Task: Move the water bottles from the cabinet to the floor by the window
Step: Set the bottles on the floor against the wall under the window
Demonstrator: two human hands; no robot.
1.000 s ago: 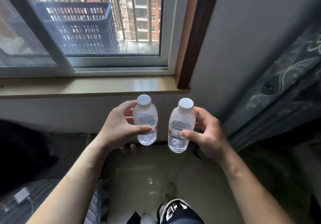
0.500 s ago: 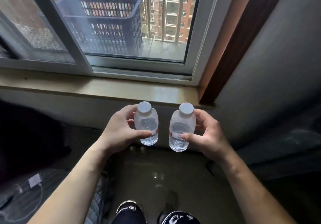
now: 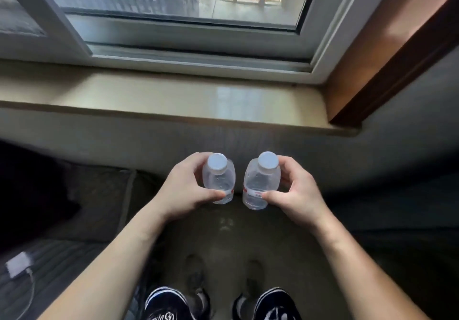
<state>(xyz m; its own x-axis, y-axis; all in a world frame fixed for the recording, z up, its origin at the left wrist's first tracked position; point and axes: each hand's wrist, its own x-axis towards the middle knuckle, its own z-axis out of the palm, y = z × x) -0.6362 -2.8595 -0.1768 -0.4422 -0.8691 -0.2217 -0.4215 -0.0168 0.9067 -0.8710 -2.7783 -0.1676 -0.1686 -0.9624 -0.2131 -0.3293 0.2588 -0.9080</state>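
Two small clear water bottles with white caps are held upright side by side, below the window sill (image 3: 173,98) and above the floor (image 3: 236,240). My left hand (image 3: 183,190) grips the left bottle (image 3: 218,178) around its body. My right hand (image 3: 295,193) grips the right bottle (image 3: 260,180), thumb on its red and white label. The bottles stand a little apart. Whether their bases touch the floor I cannot tell. The window (image 3: 173,2) is straight ahead, above the sill.
My two feet in dark shoes (image 3: 171,302) stand at the bottom. A dark cushioned surface with a white charger and cable (image 3: 18,267) lies at the left. A brown wooden frame (image 3: 387,71) and a grey wall are at the right.
Both hands have lowered the bottles toward the floor under the sill. The view has tilted down and moved closer to the window, and both feet now show.
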